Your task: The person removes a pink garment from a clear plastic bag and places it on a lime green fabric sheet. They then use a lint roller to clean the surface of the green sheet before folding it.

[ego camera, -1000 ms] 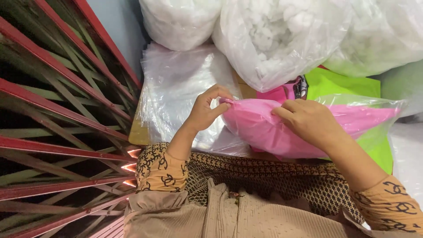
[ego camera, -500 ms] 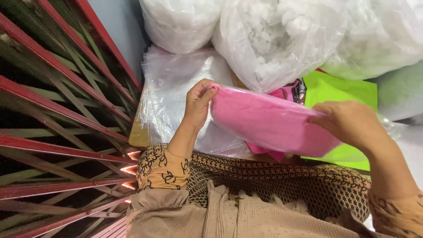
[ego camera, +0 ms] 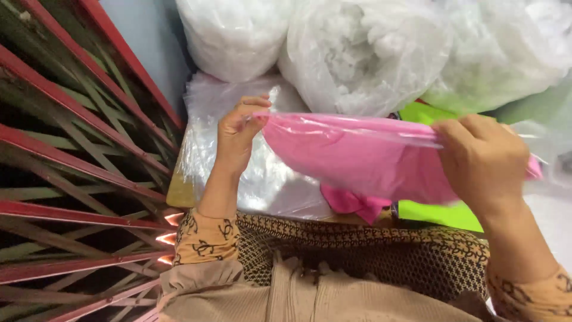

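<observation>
Big clear sacks of white stuffing (ego camera: pixel 363 53) crowd the top of the frame, with a red metal grille (ego camera: pixel 71 149) slanting down the left side and a flatter clear plastic bundle (ego camera: pixel 262 173) lying below the sacks. At centre, the person stretches a pink item in a thin plastic sleeve (ego camera: pixel 357 161) between both hands. The left hand (ego camera: pixel 235 137), centre left, is closed in a pinch on the sleeve's left corner, fingertips curled over the edge. The right hand (ego camera: pixel 482 158), at the right, is closed around the other end, knuckles toward the camera, so the far corner is mostly hidden. A loose pink flap (ego camera: pixel 351 203) hangs beneath the middle, over a bright green sheet (ego camera: pixel 441 211) in the lower right.

To my eye, the job goes best with even tension: both grips level, pulling straight apart, so the film lies smooth instead of bunching. Thin plastic like this probably slips, so pinching close to the corners seems wiser than grabbing the middle.
</observation>
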